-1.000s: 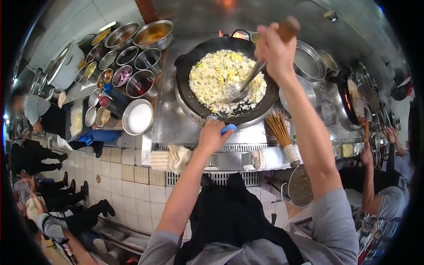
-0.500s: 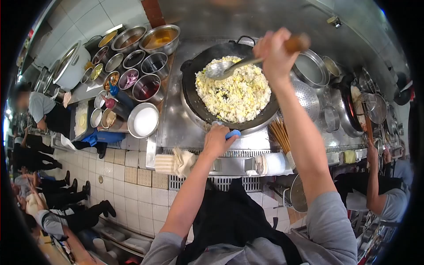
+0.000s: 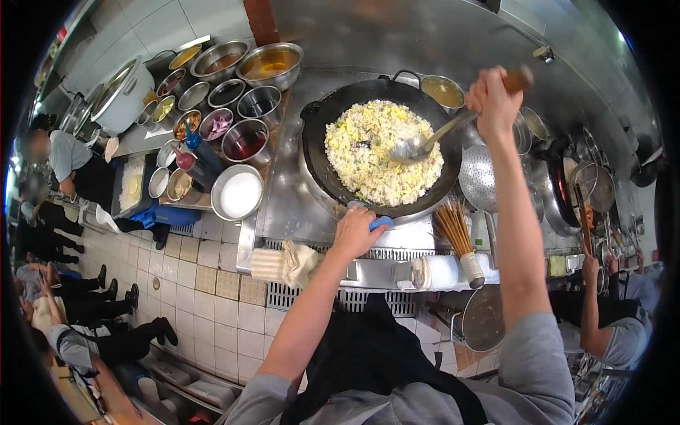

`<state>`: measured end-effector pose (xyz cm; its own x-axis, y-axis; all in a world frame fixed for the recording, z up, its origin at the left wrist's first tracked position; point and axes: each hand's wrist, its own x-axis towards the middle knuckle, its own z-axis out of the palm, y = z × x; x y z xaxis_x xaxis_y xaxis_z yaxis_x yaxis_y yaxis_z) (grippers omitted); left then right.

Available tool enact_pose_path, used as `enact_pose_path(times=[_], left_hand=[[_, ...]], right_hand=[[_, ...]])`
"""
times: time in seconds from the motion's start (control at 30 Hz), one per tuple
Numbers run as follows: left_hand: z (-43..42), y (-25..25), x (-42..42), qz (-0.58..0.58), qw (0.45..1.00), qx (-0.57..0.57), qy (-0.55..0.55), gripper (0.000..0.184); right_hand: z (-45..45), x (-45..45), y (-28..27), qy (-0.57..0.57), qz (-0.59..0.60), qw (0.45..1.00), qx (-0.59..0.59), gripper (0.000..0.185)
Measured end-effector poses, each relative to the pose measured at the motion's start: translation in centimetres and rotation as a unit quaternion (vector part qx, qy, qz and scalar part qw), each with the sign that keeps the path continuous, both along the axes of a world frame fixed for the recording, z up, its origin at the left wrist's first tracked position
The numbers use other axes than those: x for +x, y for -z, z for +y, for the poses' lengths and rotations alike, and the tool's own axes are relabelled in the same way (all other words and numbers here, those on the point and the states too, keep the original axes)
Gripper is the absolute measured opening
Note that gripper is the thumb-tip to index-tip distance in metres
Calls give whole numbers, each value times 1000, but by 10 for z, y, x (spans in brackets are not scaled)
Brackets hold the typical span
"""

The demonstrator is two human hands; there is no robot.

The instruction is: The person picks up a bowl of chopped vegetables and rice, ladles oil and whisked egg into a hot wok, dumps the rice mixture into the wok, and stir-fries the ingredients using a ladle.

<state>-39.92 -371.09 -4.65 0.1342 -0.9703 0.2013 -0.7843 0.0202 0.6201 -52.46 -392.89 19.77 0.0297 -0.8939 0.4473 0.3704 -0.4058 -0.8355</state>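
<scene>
A large black wok [image 3: 316, 167] sits on the stove, full of fried rice [image 3: 375, 117] with yellow egg bits and a little green. My right hand [image 3: 494, 100] is raised at the wok's far right, closed around the wooden handle of a steel ladle [image 3: 409, 150]. The ladle's bowl rests in the rice, right of the middle. At the near rim, my left hand [image 3: 354, 230] is closed on the wok's near handle, with a blue cloth [image 3: 381, 222] in its grip. The handle itself is mostly hidden by hand and cloth.
Metal bowls of sauces and ingredients [image 3: 244, 137] crowd the left, with a white-filled bowl [image 3: 239, 193] nearest. Right of the wok lie a perforated strainer [image 3: 478, 177] and a bamboo brush [image 3: 453, 227]. Folded towels [image 3: 283, 263] lie along the front edge. Co-workers [image 3: 616, 333] stand on both sides.
The ladle has swept from the rice's upper left to its right side, and my right hand has moved right with it. My left hand stays at the near rim. The view has shifted slightly.
</scene>
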Motion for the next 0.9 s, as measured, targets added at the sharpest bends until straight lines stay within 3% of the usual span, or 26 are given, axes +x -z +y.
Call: enact_pose_path(times=[0.13,0.2,0.3,0.4,0.5,0.6,0.63,0.67,0.8,0.9], left_hand=[[2,-8,0,31,999,10,-4,33],[1,-9,-1,27,1000,10,-9,33],[-2,-3,0,11,1000,-6,8,34],[-1,-1,-2,7,1000,-16,15,35],[2,-4,-2,15,1000,-23,-3,36],[-1,-1,-7,12,1000,-12,9,36],[-2,0,-2,8,1000,-12,21,35],[-3,2,0,5,999,-13,31,35],[-2,-5,-3,-7,1000,12,9,30],[-3,-14,-4,0,999,36,5,30]], right_hand=[[26,-25,-53,-37,7,999,27,18],[32,-19,-2,76,22,996,-34,20],[18,19,58,18,-152,988,-36,27],[8,20,27,-51,-104,993,15,29],[53,-19,-20,-98,-78,991,58,34],[59,10,73,81,10,993,-80,37],[48,12,78,18,14,997,-75,37],[30,15,76,-47,19,996,-70,38],[26,-34,-20,-50,-17,998,-25,38],[23,-27,25,-4,-50,998,-43,37]])
